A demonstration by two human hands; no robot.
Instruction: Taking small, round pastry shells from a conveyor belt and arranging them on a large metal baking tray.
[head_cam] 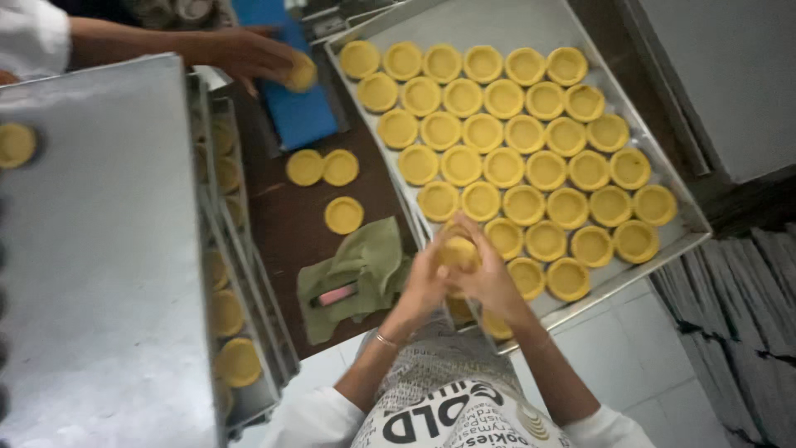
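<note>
Both my hands meet over the near edge of a big metal tray (531, 21). My left hand (425, 282) and my right hand (489, 278) together grip one yellow dough tart shell (458, 251), fingers pressed around it. The tray holds several rows of pressed yellow tart shells (525, 133). A bracelet sits on my left wrist.
A green cloth (362, 265) with a pink object lies left of my hands on the brown table. Three dough discs (325, 170) lie beyond it. Another person's hand (249, 51) holds a dough piece over a blue press. Stacked metal trays (99, 249) stand at left.
</note>
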